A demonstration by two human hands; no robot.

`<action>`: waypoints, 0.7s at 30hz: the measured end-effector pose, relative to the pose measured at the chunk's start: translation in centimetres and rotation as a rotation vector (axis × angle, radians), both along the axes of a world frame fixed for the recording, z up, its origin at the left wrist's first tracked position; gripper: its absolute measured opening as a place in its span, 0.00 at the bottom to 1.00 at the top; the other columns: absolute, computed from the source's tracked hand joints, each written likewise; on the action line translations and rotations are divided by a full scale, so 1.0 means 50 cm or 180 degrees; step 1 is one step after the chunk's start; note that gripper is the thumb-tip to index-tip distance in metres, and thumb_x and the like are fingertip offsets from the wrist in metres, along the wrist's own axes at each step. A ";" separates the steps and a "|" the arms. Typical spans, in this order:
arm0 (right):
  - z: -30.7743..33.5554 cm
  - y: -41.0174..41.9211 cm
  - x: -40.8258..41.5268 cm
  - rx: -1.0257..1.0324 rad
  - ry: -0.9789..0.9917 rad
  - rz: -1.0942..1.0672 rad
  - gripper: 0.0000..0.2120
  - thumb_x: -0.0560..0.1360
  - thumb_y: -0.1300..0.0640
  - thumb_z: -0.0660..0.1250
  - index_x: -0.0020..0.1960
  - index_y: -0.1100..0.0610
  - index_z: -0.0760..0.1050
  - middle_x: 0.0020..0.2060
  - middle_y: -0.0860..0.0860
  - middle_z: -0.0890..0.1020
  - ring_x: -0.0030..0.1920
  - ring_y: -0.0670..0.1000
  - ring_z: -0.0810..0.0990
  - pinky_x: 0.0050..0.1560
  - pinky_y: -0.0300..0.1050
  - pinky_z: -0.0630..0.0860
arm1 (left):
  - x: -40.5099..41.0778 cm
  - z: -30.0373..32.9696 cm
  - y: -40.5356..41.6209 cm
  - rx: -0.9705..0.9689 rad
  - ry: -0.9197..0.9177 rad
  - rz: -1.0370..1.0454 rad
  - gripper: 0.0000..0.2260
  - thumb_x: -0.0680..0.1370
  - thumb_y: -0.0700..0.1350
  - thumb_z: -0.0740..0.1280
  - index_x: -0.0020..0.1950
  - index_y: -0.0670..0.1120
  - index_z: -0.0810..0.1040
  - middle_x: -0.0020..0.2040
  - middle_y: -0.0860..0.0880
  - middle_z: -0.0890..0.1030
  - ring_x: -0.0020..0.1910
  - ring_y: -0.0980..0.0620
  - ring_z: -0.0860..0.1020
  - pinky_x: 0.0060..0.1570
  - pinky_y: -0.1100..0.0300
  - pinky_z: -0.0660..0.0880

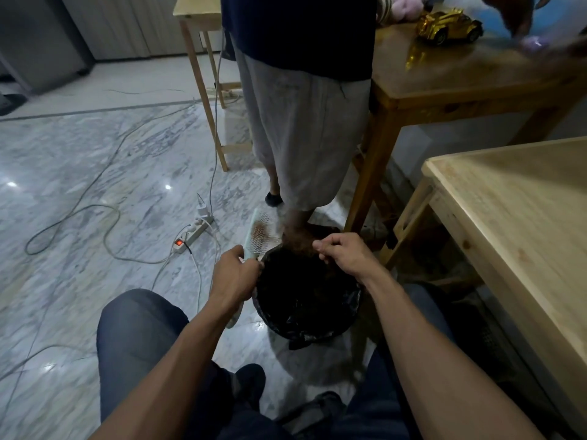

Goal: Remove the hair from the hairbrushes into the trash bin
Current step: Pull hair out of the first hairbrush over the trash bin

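Note:
A pale green hairbrush (pixel 258 235) with wire bristles and some brown hair on it is held up at the left rim of the trash bin (pixel 349 315), which is lined with a black bag. My left hand (pixel 235 276) is shut on the brush's handle. My right hand (pixel 344 253) is over the bin's far rim, fingers pinched on a clump of brown hair (pixel 297 241) that hangs between the brush and the bin. The bin's inside is dark and I cannot make out its contents.
Another person (pixel 305 100) stands just beyond the bin, feet close to it. Wooden tables stand at right (pixel 521 198) and behind (pixel 460 77), one with a gold toy car (pixel 449 25). A power strip (pixel 193 235) and cables lie on the marble floor at left.

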State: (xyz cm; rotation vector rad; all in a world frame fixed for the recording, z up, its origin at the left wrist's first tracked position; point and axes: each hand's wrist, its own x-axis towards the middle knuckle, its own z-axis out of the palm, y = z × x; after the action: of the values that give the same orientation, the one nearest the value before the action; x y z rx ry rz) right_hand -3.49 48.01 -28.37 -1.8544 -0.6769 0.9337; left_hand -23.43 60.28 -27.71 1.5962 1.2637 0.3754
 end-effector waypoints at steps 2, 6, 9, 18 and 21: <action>-0.006 -0.005 0.000 -0.0107 0.0038 0.0055 0.09 0.81 0.56 0.70 0.48 0.60 0.84 0.38 0.49 0.83 0.39 0.44 0.80 0.43 0.36 0.74 | 0.007 0.002 -0.002 -0.0227 -0.0190 -0.0019 0.05 0.74 0.38 0.68 0.48 0.40 0.74 0.25 0.48 0.69 0.20 0.51 0.65 0.27 0.57 0.63; -0.015 0.008 -0.004 -0.0380 0.0297 0.0132 0.20 0.81 0.53 0.68 0.72 0.53 0.76 0.64 0.49 0.78 0.65 0.49 0.75 0.61 0.43 0.70 | 0.018 0.005 -0.011 -0.0348 -0.0345 -0.0121 0.03 0.76 0.37 0.68 0.45 0.43 0.75 0.26 0.49 0.70 0.19 0.53 0.67 0.25 0.60 0.64; -0.011 0.026 -0.014 0.0135 0.0803 0.0030 0.34 0.76 0.39 0.70 0.78 0.49 0.67 0.73 0.49 0.73 0.71 0.50 0.72 0.68 0.48 0.68 | 0.021 0.003 -0.018 -0.0301 -0.0291 -0.0306 0.04 0.76 0.38 0.69 0.44 0.45 0.76 0.25 0.51 0.72 0.20 0.52 0.68 0.25 0.60 0.65; -0.044 0.028 -0.016 0.0303 0.0402 -0.0539 0.14 0.75 0.49 0.76 0.43 0.61 0.86 0.34 0.53 0.85 0.37 0.50 0.81 0.44 0.46 0.76 | 0.018 0.024 -0.010 -0.0462 -0.0420 -0.0083 0.05 0.75 0.35 0.68 0.42 0.44 0.75 0.27 0.47 0.70 0.20 0.52 0.66 0.24 0.60 0.62; -0.064 -0.005 0.001 0.0053 0.0490 -0.0827 0.07 0.75 0.51 0.76 0.43 0.54 0.87 0.37 0.53 0.88 0.40 0.48 0.84 0.47 0.43 0.78 | 0.009 0.034 0.013 -0.0488 -0.0557 0.0120 0.06 0.75 0.34 0.67 0.41 0.43 0.74 0.27 0.46 0.69 0.20 0.51 0.64 0.24 0.61 0.61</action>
State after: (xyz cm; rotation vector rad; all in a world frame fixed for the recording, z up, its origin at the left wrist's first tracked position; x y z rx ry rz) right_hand -3.47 47.76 -31.59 -1.7835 -0.3393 0.8848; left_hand -22.98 60.93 -26.01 1.3812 1.1615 0.4223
